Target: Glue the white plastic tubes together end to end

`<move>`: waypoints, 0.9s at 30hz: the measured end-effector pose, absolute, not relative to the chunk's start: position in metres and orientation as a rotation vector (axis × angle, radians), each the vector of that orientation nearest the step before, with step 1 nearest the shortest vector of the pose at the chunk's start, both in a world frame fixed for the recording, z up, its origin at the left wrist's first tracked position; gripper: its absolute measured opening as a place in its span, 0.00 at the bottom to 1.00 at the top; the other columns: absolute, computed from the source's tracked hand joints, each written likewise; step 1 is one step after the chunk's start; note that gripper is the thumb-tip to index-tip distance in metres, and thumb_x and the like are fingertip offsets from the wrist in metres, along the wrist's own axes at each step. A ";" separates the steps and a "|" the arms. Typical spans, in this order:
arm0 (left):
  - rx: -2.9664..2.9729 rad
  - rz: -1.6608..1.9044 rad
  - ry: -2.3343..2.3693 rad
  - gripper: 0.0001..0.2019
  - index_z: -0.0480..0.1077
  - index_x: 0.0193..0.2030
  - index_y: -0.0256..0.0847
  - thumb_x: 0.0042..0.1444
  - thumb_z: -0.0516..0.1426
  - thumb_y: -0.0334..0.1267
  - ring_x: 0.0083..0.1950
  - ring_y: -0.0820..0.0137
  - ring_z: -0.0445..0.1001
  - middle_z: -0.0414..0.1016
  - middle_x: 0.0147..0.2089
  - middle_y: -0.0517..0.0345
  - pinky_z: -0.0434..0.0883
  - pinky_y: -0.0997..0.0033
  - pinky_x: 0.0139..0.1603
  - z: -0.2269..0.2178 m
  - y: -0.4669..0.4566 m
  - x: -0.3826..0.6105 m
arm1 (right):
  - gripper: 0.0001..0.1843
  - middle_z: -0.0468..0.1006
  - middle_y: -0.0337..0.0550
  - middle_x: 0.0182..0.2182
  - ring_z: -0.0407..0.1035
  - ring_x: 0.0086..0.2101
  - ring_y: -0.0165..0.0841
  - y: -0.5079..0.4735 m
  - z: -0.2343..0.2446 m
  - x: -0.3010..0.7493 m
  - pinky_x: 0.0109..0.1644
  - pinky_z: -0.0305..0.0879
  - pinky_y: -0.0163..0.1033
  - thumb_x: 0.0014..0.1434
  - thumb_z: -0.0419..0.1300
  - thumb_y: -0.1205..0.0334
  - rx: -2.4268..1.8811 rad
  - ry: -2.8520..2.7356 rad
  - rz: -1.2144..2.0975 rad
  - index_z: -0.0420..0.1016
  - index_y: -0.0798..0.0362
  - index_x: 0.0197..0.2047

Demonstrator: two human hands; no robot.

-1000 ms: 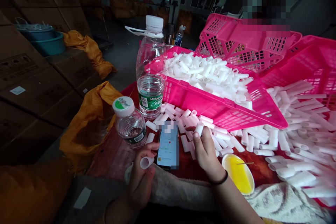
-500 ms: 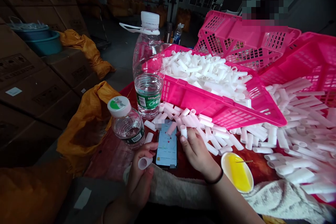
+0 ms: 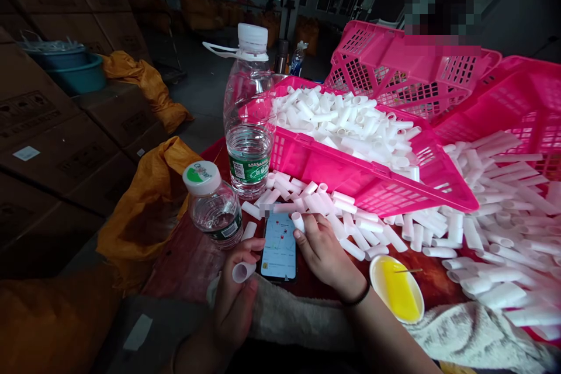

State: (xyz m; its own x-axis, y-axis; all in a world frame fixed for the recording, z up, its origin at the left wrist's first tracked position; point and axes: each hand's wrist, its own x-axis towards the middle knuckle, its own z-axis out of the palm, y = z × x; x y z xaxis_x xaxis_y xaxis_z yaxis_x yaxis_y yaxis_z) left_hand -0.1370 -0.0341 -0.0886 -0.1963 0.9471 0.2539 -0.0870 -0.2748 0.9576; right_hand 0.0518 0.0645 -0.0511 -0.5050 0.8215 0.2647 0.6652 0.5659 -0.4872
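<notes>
My left hand (image 3: 235, 298) pinches a short white plastic tube (image 3: 243, 271) between thumb and fingers, low at the table's near edge. My right hand (image 3: 323, 248), a black band on its wrist, holds another white tube (image 3: 298, 221) in its fingertips, the thumb resting by the right edge of a lit phone (image 3: 279, 245) that lies flat between both hands. Loose white tubes (image 3: 363, 234) are scattered across the red table just beyond my right hand.
A pink basket (image 3: 350, 178) heaped with white tubes stands behind the phone; more pink baskets (image 3: 521, 111) are stacked to the right. A tall water bottle (image 3: 249, 117) and a small bottle (image 3: 213, 204) stand left. A cup of yellow liquid (image 3: 397, 289) sits right of my wrist. Orange sacks and cartons fill the left.
My right hand has drawn back from the tube pile toward the phone, carrying a tube, and now rests beside the screen. The left hand has stayed put with its tube.
</notes>
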 end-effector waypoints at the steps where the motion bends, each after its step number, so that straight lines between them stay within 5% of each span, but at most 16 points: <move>1: 1.224 1.598 1.120 0.09 0.67 0.46 0.49 0.59 0.54 0.34 0.61 0.57 0.65 0.69 0.58 0.54 0.69 0.58 0.56 -0.089 -0.035 -0.137 | 0.12 0.75 0.53 0.38 0.67 0.40 0.46 0.065 -0.052 0.051 0.44 0.67 0.54 0.69 0.45 0.59 -1.201 -2.340 0.429 0.62 0.54 0.50; 27: 1.266 1.578 1.118 0.06 0.62 0.46 0.46 0.62 0.50 0.35 0.62 0.54 0.62 0.65 0.58 0.50 0.66 0.52 0.57 -0.085 -0.035 -0.136 | 0.12 0.74 0.51 0.44 0.68 0.45 0.43 0.039 -0.024 0.064 0.47 0.68 0.49 0.69 0.46 0.58 -1.101 -2.220 0.685 0.61 0.50 0.53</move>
State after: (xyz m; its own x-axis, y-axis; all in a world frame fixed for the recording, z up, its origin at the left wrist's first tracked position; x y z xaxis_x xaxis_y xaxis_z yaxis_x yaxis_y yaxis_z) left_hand -0.1362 -0.0351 -0.0854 -0.1723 0.9475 0.2694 -0.0602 -0.2831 0.9572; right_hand 0.0636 0.0386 -0.0235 -0.5040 0.8248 0.2564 0.5367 0.5317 -0.6552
